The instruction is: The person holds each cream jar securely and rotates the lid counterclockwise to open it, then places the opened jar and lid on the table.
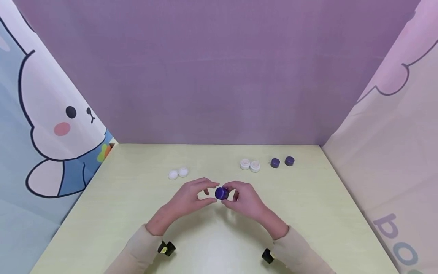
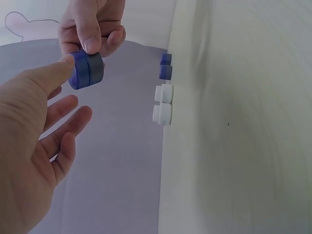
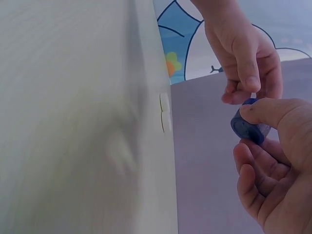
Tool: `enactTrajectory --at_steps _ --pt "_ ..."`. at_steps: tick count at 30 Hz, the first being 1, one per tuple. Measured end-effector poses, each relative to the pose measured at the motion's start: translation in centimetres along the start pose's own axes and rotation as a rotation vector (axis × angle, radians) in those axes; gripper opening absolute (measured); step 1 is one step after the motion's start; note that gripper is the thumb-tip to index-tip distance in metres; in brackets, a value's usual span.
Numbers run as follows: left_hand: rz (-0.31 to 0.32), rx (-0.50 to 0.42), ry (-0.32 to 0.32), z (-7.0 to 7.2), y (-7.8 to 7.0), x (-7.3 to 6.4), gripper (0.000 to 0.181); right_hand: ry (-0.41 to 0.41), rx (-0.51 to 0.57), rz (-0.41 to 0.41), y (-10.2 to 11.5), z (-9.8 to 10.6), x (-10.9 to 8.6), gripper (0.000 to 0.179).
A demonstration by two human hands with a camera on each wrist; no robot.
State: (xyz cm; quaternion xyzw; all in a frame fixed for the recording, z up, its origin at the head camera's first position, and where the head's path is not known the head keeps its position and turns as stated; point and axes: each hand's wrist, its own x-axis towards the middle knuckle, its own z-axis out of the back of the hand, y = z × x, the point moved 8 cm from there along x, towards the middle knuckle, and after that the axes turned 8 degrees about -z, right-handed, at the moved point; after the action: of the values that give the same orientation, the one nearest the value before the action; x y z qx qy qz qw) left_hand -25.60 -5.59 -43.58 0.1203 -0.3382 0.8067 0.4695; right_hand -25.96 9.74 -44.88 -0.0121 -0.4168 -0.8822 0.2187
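Note:
Over the middle of the table, my right hand (image 1: pixel 244 199) pinches a small round dark blue jar (image 1: pixel 221 193) between thumb and fingers. Its two-part side, with a seam between a brighter and a darker blue section (image 2: pixel 96 68), shows in the left wrist view. My left hand (image 1: pixel 191 196) curves around the jar's other side, thumb and forefinger spread apart. In the right wrist view, a narrow gap separates the left thumb (image 3: pixel 251 83) from the jar. The other left fingers (image 2: pixel 68 126) are relaxed and hold nothing.
Two flat white lids (image 1: pixel 178 173) lie beyond my left hand. Behind my right hand stand two white jars (image 1: pixel 249 165) with narrower necks, then two small dark blue pieces (image 1: pixel 282 162) farther right. A purple cloth (image 1: pixel 219 76) backs the pale table (image 1: pixel 137 160); printed cloths flank it.

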Motion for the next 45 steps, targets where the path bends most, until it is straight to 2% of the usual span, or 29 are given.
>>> enactTrajectory --at_steps 10,19,24,28,31,34,39,45 --pt "-0.043 -0.047 -0.003 -0.1 0.1 -0.1 0.038 0.026 0.049 -0.017 0.6 -0.8 0.0 0.034" --pt "-0.047 -0.066 0.002 -0.1 0.4 -0.3 0.037 0.023 0.053 -0.013 0.9 -1.1 0.2 0.035" --pt "-0.047 -0.089 0.006 -0.1 0.4 -0.3 0.038 0.068 0.077 -0.034 0.5 -1.2 0.1 0.036" --pt "-0.048 -0.121 0.011 -0.3 0.4 -0.4 0.037 0.125 0.096 0.001 0.5 -1.5 -0.1 0.035" --pt "-0.056 -0.131 0.024 -0.5 0.3 -0.6 0.037 0.154 0.064 0.029 0.4 -1.9 -0.2 0.031" --pt "-0.069 -0.107 0.042 -0.7 0.1 -0.7 0.04 0.163 0.022 0.033 0.3 -2.2 -0.3 0.029" --pt "-0.093 -0.031 0.047 -0.7 -0.3 -0.6 0.042 0.129 -0.029 0.032 0.7 -1.8 -0.3 0.026" --pt "-0.068 0.003 0.068 -1.2 -0.4 -1.0 0.038 0.105 -0.074 0.034 0.7 -1.8 -0.4 0.027"
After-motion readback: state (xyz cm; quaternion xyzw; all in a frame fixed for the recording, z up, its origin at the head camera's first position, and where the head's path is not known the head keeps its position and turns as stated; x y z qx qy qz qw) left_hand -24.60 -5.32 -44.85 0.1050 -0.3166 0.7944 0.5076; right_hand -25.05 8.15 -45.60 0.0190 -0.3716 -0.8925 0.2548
